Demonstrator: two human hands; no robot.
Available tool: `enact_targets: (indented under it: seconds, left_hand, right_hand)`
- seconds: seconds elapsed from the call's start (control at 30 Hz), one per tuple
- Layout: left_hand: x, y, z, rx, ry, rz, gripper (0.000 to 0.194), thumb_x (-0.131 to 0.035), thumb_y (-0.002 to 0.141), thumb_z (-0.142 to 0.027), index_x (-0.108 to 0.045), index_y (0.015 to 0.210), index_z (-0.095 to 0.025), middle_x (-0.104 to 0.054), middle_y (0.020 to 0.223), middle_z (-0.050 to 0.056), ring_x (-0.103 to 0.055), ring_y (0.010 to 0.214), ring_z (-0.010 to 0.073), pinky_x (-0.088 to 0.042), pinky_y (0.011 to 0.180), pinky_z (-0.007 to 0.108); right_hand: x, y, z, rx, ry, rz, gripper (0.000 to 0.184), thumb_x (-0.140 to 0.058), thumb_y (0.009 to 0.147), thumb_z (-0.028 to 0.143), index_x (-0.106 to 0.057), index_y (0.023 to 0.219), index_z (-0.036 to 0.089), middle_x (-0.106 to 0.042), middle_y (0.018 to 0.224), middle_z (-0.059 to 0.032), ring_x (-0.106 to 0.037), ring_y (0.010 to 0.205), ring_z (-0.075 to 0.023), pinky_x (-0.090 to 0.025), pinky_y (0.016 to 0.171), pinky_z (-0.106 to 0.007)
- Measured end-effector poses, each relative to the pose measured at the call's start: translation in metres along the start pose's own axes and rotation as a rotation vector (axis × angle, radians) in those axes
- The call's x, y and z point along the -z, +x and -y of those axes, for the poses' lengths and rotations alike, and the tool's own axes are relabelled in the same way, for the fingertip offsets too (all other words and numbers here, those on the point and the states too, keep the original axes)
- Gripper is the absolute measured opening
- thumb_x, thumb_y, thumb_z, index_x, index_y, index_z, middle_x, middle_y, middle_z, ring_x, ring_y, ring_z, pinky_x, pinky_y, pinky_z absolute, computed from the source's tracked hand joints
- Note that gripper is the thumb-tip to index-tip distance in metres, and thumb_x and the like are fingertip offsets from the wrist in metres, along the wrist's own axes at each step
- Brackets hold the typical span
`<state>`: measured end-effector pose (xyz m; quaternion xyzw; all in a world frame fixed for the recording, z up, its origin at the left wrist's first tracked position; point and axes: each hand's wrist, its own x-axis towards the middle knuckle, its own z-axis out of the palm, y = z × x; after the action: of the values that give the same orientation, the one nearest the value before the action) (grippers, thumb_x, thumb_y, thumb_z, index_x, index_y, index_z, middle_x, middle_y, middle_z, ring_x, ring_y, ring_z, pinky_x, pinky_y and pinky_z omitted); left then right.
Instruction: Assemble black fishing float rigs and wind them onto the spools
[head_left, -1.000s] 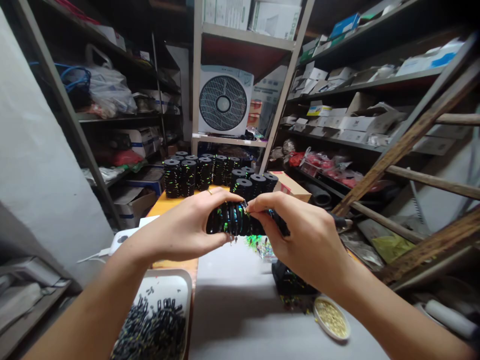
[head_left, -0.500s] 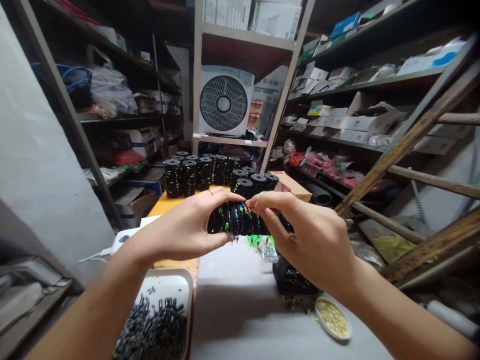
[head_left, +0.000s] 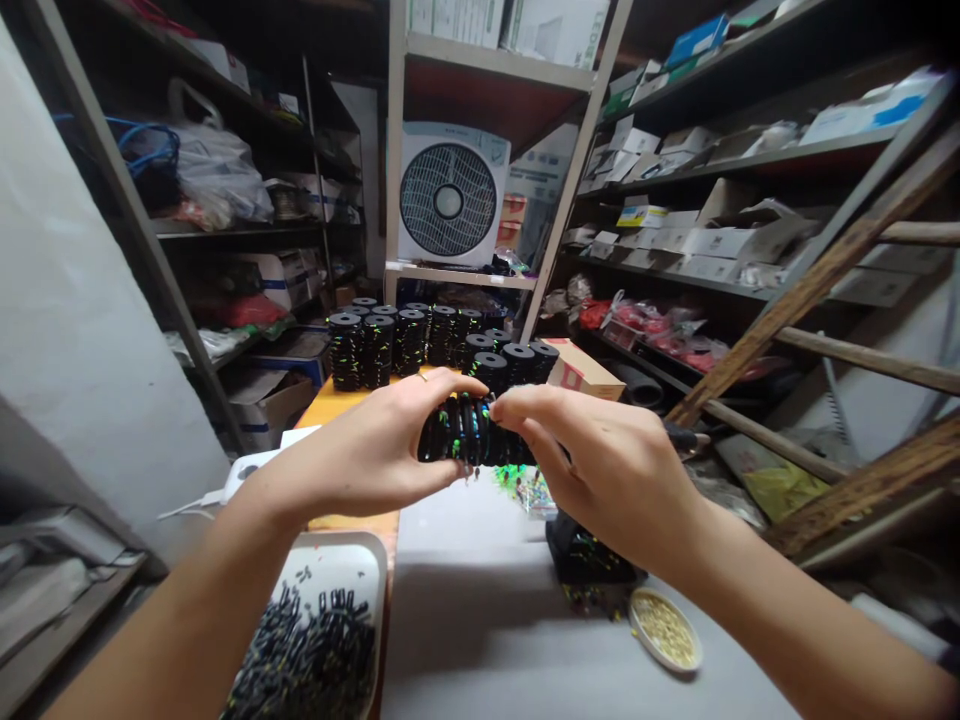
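My left hand (head_left: 360, 445) is wrapped round a ribbed black spool (head_left: 463, 430), thumb below and fingers over the top. The spool lies sideways above the table, wound with line and dotted with shiny green and blue bits. Small dark pieces dangle under it. At its upper side my right hand (head_left: 611, 465) has thumb and index finger closed together; whatever sits between the fingertips is too small to make out. The right hand hides the spool's right end. Behind it, a plastic packet (head_left: 534, 495) with bright green bits lies on the white tabletop (head_left: 465, 620).
Several similar spools (head_left: 346, 355) stand upright at the table's back. A white tray (head_left: 381, 580) of small black parts is at left. At right are a round dish (head_left: 666, 632) of gold-coloured pieces and a dark container (head_left: 589, 555). A wooden ladder (head_left: 795, 285) leans at right.
My right hand has shifted slightly, its fingertips staying at the spool's top. The spool has turned a little in my left grip.
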<state>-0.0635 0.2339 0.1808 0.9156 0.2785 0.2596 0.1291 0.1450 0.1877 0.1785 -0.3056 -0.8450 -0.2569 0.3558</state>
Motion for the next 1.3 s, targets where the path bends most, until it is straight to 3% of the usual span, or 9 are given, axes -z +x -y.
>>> enact_targets:
  seconds: [0.47, 0.73, 0.9, 1.03, 1.13, 1.2, 1.23, 1.3]
  left_hand:
    - [0.000, 0.000, 0.001, -0.059, 0.023, -0.004, 0.055, -0.061, 0.075, -0.013, -0.047, 0.128, -0.018, -0.058, 0.125, 0.004, -0.053, 0.115, 0.0156, -0.041, 0.096, 0.025]
    - [-0.003, 0.003, 0.003, -0.082, 0.002, -0.032, 0.054, -0.062, 0.074, -0.011, -0.049, 0.126, -0.017, -0.060, 0.122, 0.003, -0.055, 0.113, 0.0142, -0.042, 0.095, 0.022]
    - [-0.004, 0.002, 0.005, -0.083, 0.003, -0.033, 0.055, -0.062, 0.074, -0.013, -0.048, 0.127, -0.015, -0.059, 0.125, 0.005, -0.054, 0.115, 0.0148, -0.042, 0.097, 0.023]
    - [-0.003, 0.002, 0.004, -0.087, 0.002, -0.028, 0.054, -0.062, 0.075, -0.014, -0.048, 0.128, -0.016, -0.059, 0.126, 0.006, -0.054, 0.115, 0.0154, -0.042, 0.099, 0.024]
    - [-0.003, 0.002, 0.002, -0.083, 0.000, -0.021, 0.053, -0.062, 0.077, -0.016, -0.048, 0.128, -0.017, -0.058, 0.126, 0.006, -0.054, 0.116, 0.0167, -0.042, 0.100, 0.026]
    - [-0.002, 0.001, 0.001, -0.070, 0.001, -0.015, 0.052, -0.062, 0.079, -0.018, -0.047, 0.128, -0.018, -0.056, 0.127, 0.005, -0.052, 0.118, 0.0180, -0.042, 0.101, 0.028]
    - [-0.002, 0.001, 0.001, -0.067, 0.000, -0.011, 0.052, -0.062, 0.080, -0.020, -0.046, 0.129, -0.020, -0.055, 0.129, 0.005, -0.051, 0.119, 0.0189, -0.041, 0.102, 0.029]
    - [-0.001, 0.000, 0.002, -0.070, -0.002, 0.003, 0.054, -0.063, 0.081, -0.023, -0.044, 0.132, -0.022, -0.052, 0.133, 0.005, -0.048, 0.123, 0.0207, -0.039, 0.106, 0.032]
  right_hand:
    - [0.004, -0.002, -0.003, 0.120, -0.023, 0.087, 0.016, -0.047, 0.091, 0.005, -0.054, 0.091, 0.019, -0.072, 0.091, -0.0053, -0.069, 0.084, -0.0156, -0.056, 0.075, -0.027]
    - [0.004, 0.002, 0.002, 0.297, -0.175, 0.040, 0.023, -0.039, 0.094, 0.005, -0.058, 0.084, 0.013, -0.072, 0.083, -0.0092, -0.070, 0.089, -0.0200, -0.058, 0.082, -0.030]
    - [0.002, -0.006, 0.005, 0.421, -0.286, 0.070, 0.014, -0.050, 0.091, 0.007, -0.063, 0.097, 0.006, -0.073, 0.084, -0.0100, -0.068, 0.101, -0.0277, -0.057, 0.091, -0.036]
    - [0.003, -0.018, 0.013, 0.480, -0.437, 0.153, 0.026, -0.054, 0.089, 0.009, -0.061, 0.111, -0.003, -0.072, 0.102, -0.0192, -0.060, 0.115, -0.0347, -0.052, 0.099, -0.042]
    - [0.014, -0.027, 0.019, 0.380, -0.403, 0.293, 0.038, -0.043, 0.090, 0.005, -0.052, 0.126, -0.006, -0.061, 0.124, -0.0258, -0.046, 0.130, -0.0350, -0.046, 0.105, -0.045]
    - [0.026, -0.037, 0.021, 0.248, -0.276, 0.375, 0.048, -0.036, 0.088, 0.000, -0.046, 0.135, -0.001, -0.049, 0.139, -0.0245, -0.035, 0.138, -0.0343, -0.043, 0.106, -0.049]
    - [0.032, -0.043, 0.022, 0.179, -0.212, 0.390, 0.050, -0.035, 0.087, -0.002, -0.045, 0.136, 0.002, -0.045, 0.143, -0.0223, -0.033, 0.139, -0.0336, -0.042, 0.106, -0.050]
    - [0.042, -0.061, 0.024, 0.025, -0.141, 0.407, 0.045, -0.038, 0.087, 0.000, -0.054, 0.129, 0.009, -0.056, 0.132, -0.0183, -0.046, 0.128, -0.0309, -0.046, 0.100, -0.050]
